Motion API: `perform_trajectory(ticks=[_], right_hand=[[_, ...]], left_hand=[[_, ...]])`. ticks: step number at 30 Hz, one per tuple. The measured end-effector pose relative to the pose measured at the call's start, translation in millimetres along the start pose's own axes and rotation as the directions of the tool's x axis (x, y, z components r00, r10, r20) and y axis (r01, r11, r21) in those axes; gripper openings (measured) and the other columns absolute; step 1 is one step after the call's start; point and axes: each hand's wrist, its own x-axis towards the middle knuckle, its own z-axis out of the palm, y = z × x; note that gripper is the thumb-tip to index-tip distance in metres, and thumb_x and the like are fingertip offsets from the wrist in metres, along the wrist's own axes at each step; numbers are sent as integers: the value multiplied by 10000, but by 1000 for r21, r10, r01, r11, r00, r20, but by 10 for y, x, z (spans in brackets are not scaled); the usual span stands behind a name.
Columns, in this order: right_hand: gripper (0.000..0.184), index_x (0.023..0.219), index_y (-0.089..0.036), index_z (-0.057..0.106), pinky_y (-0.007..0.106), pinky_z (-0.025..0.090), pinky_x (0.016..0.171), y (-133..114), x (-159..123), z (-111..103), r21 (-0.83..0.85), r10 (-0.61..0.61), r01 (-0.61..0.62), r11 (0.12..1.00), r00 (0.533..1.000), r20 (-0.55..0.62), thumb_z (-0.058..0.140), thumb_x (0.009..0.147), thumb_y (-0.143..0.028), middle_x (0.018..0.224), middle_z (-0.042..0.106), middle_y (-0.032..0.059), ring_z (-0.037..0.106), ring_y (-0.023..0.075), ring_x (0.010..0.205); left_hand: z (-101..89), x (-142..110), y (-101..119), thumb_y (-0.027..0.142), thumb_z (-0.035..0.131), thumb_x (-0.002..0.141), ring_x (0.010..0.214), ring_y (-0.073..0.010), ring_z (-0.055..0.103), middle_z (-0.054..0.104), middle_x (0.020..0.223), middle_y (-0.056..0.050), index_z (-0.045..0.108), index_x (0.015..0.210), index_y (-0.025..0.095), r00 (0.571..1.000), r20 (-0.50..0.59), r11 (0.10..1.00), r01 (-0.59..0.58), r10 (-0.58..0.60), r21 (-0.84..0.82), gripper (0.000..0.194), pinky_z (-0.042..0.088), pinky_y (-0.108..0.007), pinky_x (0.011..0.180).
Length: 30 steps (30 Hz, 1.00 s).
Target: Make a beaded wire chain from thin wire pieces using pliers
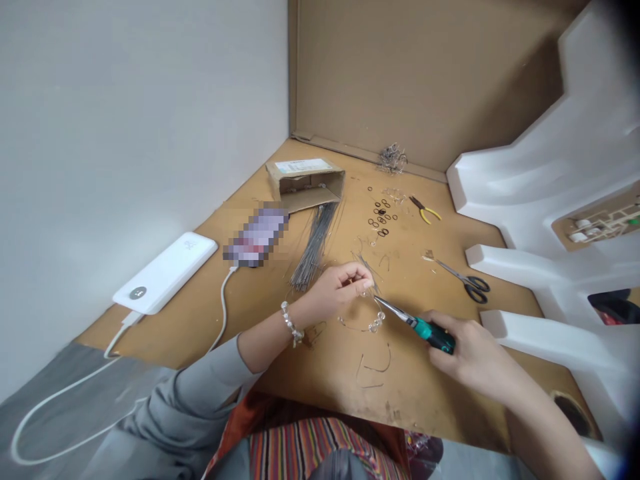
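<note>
In the middle of the head view, my left hand (345, 290) pinches one end of a thin wire strung with clear beads (376, 323). The wire curves in a loop below the fingertips. My right hand (467, 350) is wrapped around the green and black handle of needle-nose pliers (425, 330). The pliers' tips point at the wire just right of my left fingertips; whether the jaws grip it is too small to tell. Several bent wire offcuts (375, 367) lie on the brown tabletop below. A bundle of straight grey wires (315, 247) lies beyond my left hand.
An open cardboard box (310, 183) stands behind the wire bundle. Dark rings (381, 217), yellow-handled pliers (426, 210), scissors (465, 280) and a wire tangle (393, 159) lie further right. At left are a phone (257, 237) and a cabled white power bank (167, 272). White moulded foam (505, 180) borders the right.
</note>
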Motion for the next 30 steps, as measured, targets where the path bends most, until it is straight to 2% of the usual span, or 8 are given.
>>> perform_trajectory(ticks=[7,10,14,17,21,24,30], right_hand=[[231,830,-233,610,239,346,509,-47,12,-5,-17,31,-31,999,999,18,482,644,-189,584,577,-23,490,134,497],[238,844,-232,618,239,348,510,-33,9,13,-5,50,-50,999,999,14,482,650,-203,598,583,-17,494,139,506],[283,897,-229,631,241,355,499,54,-11,55,39,74,-74,997,997,-11,476,661,-220,589,582,-17,501,147,502],[290,898,-215,647,246,360,492,138,-27,87,99,73,-69,993,997,-38,471,668,-237,584,599,-15,510,150,489],[286,878,-201,659,245,360,482,201,-38,116,158,89,-73,985,991,-97,477,664,-250,588,621,-13,513,148,488],[289,873,-200,663,241,359,478,196,-43,127,178,81,-61,982,990,-111,485,652,-250,597,630,-11,517,147,492],[289,882,-198,658,243,375,493,173,-37,141,143,72,-58,988,993,-92,473,668,-257,599,630,-8,533,153,504]], left_hand=[[-13,16,-13,325,545,803,537,-52,423,506,643,32,549,766,139,999,6,999,45,-45,-21,189,349,-194,522],[-29,36,-41,338,564,793,541,-51,450,539,666,20,572,805,134,993,21,987,116,-114,-116,204,369,-190,518],[-49,58,-54,341,573,794,535,-62,502,585,686,3,586,961,137,987,25,960,163,-162,-228,264,413,-205,526],[-51,64,-47,339,557,808,547,-77,544,616,701,-19,580,954,130,981,25,946,192,-192,-259,256,443,-234,563],[-35,63,-49,316,585,793,650,-100,577,614,696,-16,581,920,135,983,21,953,183,-184,-240,221,447,-253,648],[-20,63,-52,296,593,781,597,-73,512,569,668,15,590,894,145,984,-17,964,169,-176,-203,189,414,-229,611],[-1,53,-16,251,541,781,555,-55,470,509,680,31,566,876,144,987,-33,945,142,-159,-294,145,403,-223,581]])
